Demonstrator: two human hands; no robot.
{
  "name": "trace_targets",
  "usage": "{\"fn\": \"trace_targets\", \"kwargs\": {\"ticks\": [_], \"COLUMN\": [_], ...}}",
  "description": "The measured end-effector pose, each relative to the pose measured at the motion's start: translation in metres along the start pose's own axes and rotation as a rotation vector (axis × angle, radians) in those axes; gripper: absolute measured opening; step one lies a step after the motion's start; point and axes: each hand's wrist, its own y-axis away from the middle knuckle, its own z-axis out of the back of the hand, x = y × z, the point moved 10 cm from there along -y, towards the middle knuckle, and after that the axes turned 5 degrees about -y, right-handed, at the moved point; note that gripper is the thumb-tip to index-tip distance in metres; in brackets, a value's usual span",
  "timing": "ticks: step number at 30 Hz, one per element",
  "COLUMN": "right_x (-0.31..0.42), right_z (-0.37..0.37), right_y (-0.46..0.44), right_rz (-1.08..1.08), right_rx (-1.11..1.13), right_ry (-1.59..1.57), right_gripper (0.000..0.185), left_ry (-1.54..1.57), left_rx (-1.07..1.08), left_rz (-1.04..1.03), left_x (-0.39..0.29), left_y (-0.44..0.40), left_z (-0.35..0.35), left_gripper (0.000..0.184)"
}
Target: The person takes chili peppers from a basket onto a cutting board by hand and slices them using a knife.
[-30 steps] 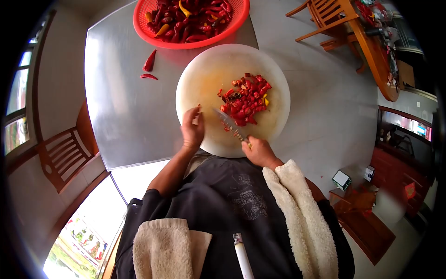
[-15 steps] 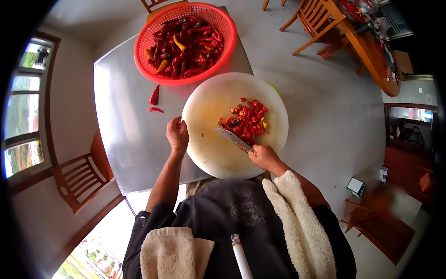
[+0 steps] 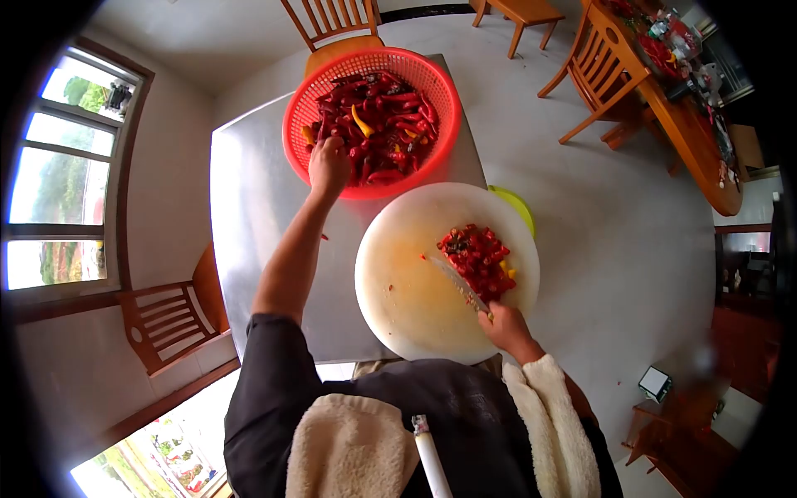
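Because the grey table (image 3: 249, 199) carries both the round white board (image 3: 415, 319) and, just beyond it, the red basket (image 3: 449, 116), the reach between them is short and need not be hurried. Whole chillies (image 3: 390, 124) fill much of the basket. On the board's right side sits a heap of cut pieces (image 3: 477, 261), so the left side offers good working room. The left hand (image 3: 330, 162) is at the basket's near left, fingers bent together at the chillies; whether they have closed on one, I cannot tell. A pinch on the firm body, lifted straight clear of its neighbours, seems best. The right hand (image 3: 508, 328) is wrapped round the handle of the knife (image 3: 457, 280), its blade low beside the heap. Keeping that edge low and quiet seems wise. Small bits (image 3: 423, 257) lie loose nearby; nudging them heapward would tidy the surface.
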Motion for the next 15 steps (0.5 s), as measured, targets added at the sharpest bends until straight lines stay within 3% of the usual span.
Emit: {"fn": "trace_targets", "kwargs": {"ticks": [2, 5, 9, 12, 15], "right_x": [0.006, 0.002, -0.001, -0.007, -0.015], "right_z": [-0.003, -0.008, -0.009, -0.012, -0.022], "right_y": [0.007, 0.012, 0.011, 0.005, 0.008], "right_rz": [0.015, -0.010, -0.025, -0.085, -0.127], "right_rx": [-0.006, -0.018, -0.023, -0.005, 0.009], "right_ry": [-0.077, -0.152, -0.178, -0.148, -0.097], "right_gripper": [0.026, 0.024, 0.024, 0.026, 0.029], "left_ry": [-0.179, -0.381, -0.387, -0.291, -0.507], "left_rx": [0.155, 0.204, 0.520, 0.799, 0.915], "left_rz": [0.011, -0.032, -0.434, -0.721, -0.705], "left_x": [0.010, 0.013, -0.001, -0.026, -0.028], "left_y": [-0.036, -0.071, -0.084, -0.077, -0.064], "left_z": [-0.022, -0.041, -0.091, -0.121, -0.126], "left_gripper": [0.045, 0.081, 0.120, 0.122, 0.115]}}
